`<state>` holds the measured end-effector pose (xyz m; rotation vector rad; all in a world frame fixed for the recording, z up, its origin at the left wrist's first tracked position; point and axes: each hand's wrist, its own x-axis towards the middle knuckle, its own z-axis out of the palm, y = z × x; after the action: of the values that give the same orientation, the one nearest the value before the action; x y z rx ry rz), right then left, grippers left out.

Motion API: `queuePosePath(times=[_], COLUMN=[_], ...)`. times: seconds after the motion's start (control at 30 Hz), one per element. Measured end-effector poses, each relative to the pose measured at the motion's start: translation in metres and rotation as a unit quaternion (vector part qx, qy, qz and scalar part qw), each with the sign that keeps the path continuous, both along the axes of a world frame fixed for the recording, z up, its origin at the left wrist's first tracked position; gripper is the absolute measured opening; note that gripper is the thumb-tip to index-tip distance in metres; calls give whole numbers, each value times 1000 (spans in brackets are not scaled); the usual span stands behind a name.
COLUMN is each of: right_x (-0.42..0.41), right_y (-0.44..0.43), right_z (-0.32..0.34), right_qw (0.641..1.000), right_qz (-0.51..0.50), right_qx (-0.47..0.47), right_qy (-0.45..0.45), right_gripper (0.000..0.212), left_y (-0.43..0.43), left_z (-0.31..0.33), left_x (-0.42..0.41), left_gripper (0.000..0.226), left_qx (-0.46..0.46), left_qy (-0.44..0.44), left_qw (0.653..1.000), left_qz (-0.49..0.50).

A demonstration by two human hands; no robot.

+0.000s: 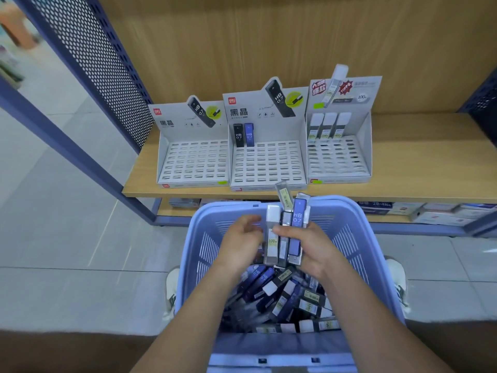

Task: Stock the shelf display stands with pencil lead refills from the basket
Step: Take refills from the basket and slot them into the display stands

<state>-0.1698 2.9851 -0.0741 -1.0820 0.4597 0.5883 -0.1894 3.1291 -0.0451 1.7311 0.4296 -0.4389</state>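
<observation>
Blue basket nearest, heaped with refill cases: black, blue, white-capped. At left hand, fingers curled beside an upright bundle; grip unclear. The right hand clamps that bundle over the basket. Heap labels blurred; stands on shelf beyond.

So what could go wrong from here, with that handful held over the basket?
1. The right hand grips a mixed bunch of refills; the clear case sticking up highest looks loose and may drop back into the basket.
2. White-capped and blue cases are bundled together, so one could land in the wrong stand: the right stand holds white-capped ones, the middle stand black and blue.
</observation>
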Motion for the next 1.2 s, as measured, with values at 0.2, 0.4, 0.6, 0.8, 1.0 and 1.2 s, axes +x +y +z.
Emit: queuePosePath(times=[0.2,0.4,0.6,0.8,1.0,1.2], right_x=[2,10,26,34,53,88], right_y=[-7,-7,-14,-23,-32,-71], right_z=[10,27,48,56,66,79], right_qw=[998,994,991,992,991,984], right_qz=[60,67,64,58,-17,-87], right_qx=[29,15,-24,-5,-12,-46], right_qy=[-13,-82,-113,-111,-130,-148], right_gripper=[66,28,27,41,15,12], left_y=[19,18,21,21,15,-18], left_z=[25,44,69,81,89,100], left_x=[17,42,71,93,122,168], left_gripper=[28,24,33,23,21,17], left_qx=[-185,-31,-41,-76,-51,-22], left_qy=[-7,-88,-151,-166,-153,-201], left_qw=[981,991,986,983,986,977], left_qz=[-56,-94,-49,-15,-41,-71])
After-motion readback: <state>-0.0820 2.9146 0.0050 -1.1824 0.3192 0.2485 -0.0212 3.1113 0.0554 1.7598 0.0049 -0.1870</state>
